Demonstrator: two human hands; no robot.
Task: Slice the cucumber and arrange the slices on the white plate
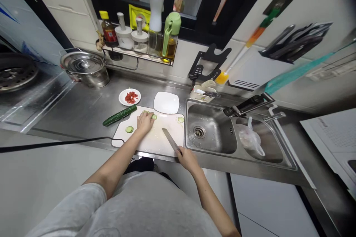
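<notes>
My left hand (pixel 145 123) is over the upper part of the white cutting board (pixel 150 140), its fingers curved round cucumber slices (pixel 154 117) that show at their edges. In my right hand (pixel 187 160) is the handle of a kitchen knife (pixel 170 139), its blade lying slanted low over the board and pointing away to the left. A few slices (pixel 129 129) lie at the board's left, and another slice (pixel 181 119) is near its right corner. One uncut length of cucumber (pixel 119 115) rests on the counter, its end at the board's upper left edge.
Behind the board are a plate of chopped red pieces (pixel 121 98) and a white plate (pixel 166 102). A steel sink (pixel 211 127) adjoins on the right, with a plastic bag (pixel 250 137) in its second basin. A lidded pot (pixel 94 76) stands left; a condiment shelf (pixel 144 56) hangs behind.
</notes>
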